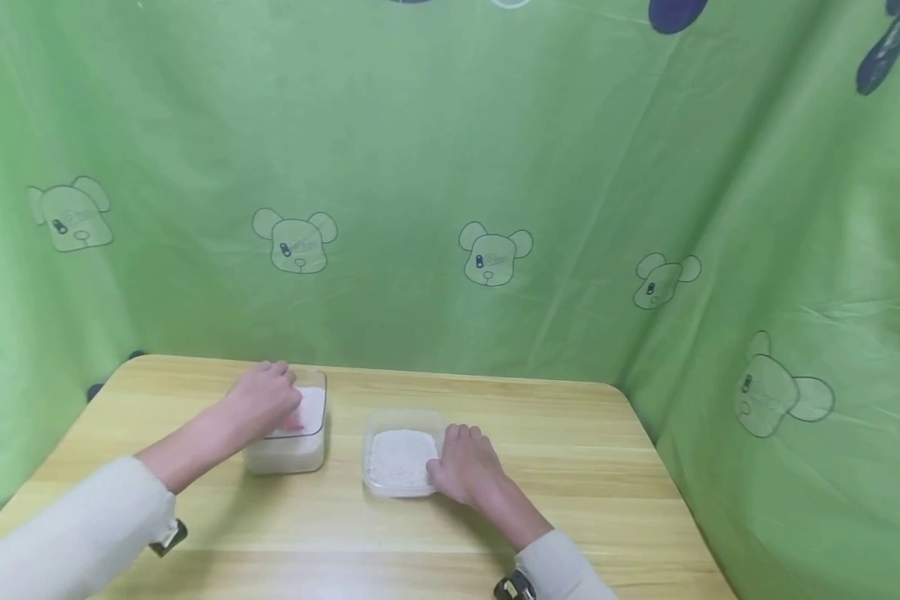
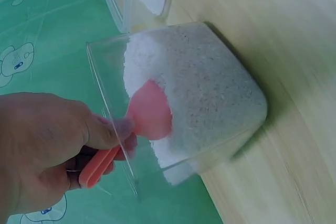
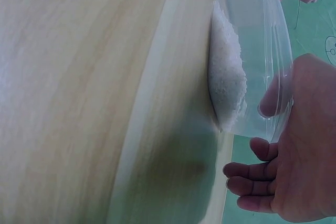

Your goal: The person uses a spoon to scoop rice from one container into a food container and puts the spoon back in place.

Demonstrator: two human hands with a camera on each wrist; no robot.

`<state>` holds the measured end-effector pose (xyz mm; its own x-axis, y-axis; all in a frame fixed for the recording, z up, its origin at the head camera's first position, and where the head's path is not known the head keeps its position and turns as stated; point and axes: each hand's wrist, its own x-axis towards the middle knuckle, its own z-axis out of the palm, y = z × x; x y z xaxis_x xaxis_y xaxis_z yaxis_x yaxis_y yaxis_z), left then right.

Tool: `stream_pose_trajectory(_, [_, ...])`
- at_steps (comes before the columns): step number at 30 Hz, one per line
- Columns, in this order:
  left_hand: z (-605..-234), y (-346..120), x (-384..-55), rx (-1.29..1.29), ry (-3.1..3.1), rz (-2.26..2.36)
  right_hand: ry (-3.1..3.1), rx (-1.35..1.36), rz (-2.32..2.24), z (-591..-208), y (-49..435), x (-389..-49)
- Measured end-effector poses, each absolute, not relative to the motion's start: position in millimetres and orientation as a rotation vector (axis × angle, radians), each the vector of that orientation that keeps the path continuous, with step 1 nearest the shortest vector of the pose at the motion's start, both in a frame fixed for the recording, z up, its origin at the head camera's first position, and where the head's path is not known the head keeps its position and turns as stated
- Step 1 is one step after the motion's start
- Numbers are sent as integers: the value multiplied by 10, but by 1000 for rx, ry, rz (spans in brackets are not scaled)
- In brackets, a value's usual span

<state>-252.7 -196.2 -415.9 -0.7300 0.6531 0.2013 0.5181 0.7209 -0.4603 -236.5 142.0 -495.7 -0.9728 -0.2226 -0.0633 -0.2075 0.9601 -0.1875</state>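
In the left wrist view my left hand (image 2: pixel 58 145) grips the handle of a pink scoop (image 2: pixel 152 111). The scoop's bowl dips into white rice (image 2: pixel 197 82) inside a tall clear container (image 2: pixel 97 61), which stands at the left of the table in the head view. To its right is a lower clear plastic box (image 1: pixel 403 490), with a shallower heap of rice (image 3: pixel 226 72) in it. My right hand (image 1: pixel 468 467) holds that box by its right rim, the thumb on one side of the wall and the fingers on the other.
Both containers stand on a light wooden table (image 1: pixel 585 467). A green curtain (image 1: pixel 420 150) with bear-head drawings hangs behind the table and along its sides. Black bands (image 1: pixel 515 586) sit on both sleeves near the wrists.
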Motion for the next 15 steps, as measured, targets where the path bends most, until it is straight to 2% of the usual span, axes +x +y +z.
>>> stream_pose_trajectory(8, [-4220,-1913,-2651,-933,-2679,373,3026,-336,-293,-4948,1448,-2375])
stream_pose_trajectory(15, [-4229,-1853,-2630,-839,-2760,449,3035,-347,-262,-4945,1420,-2363])
